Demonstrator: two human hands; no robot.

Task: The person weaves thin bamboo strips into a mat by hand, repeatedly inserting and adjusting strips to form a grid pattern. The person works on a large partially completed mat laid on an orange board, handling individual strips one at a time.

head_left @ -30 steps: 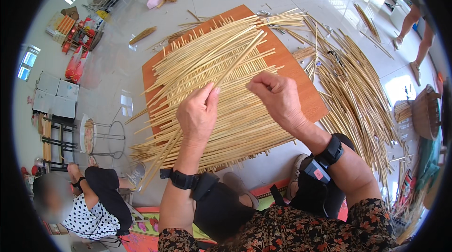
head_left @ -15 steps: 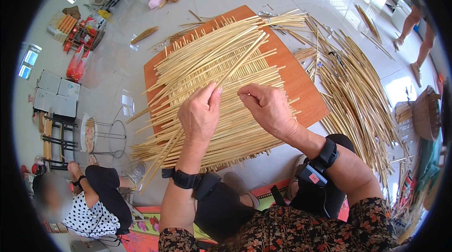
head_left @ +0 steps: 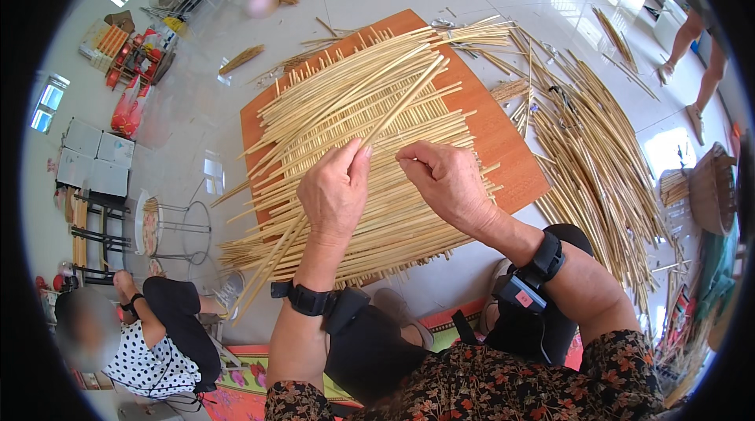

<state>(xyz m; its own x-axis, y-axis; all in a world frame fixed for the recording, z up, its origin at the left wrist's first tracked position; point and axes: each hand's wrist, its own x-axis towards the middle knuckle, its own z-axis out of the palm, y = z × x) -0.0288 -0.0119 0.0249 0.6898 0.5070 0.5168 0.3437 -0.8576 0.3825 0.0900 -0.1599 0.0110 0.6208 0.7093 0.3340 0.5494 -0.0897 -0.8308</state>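
- the work looks partway along: many pale stalks [head_left: 377, 224] lie in rows over the orange-brown board [head_left: 515, 165], and a crosswise lattice [head_left: 334, 134] shows between the rows at the board's middle.
- what seems left: that gap is not yet covered, the stalk ends stick out unevenly past the board's near and left edges, and a large loose pile [head_left: 605, 154] lies on the floor to the board's right.
- left hand [head_left: 334, 185]: above the near half of the board, forearm rising steeply, thumb and fingers closed on a few long stalks [head_left: 407, 101] — these slant from beyond the board's near-left side toward its far edge.
- right hand [head_left: 452, 181]: over the board's near-right part, forearm slanting in, wrist bent inward, fingers curled, thumb and forefinger narrowly pinched — whether they hold anything thin, one cannot tell.
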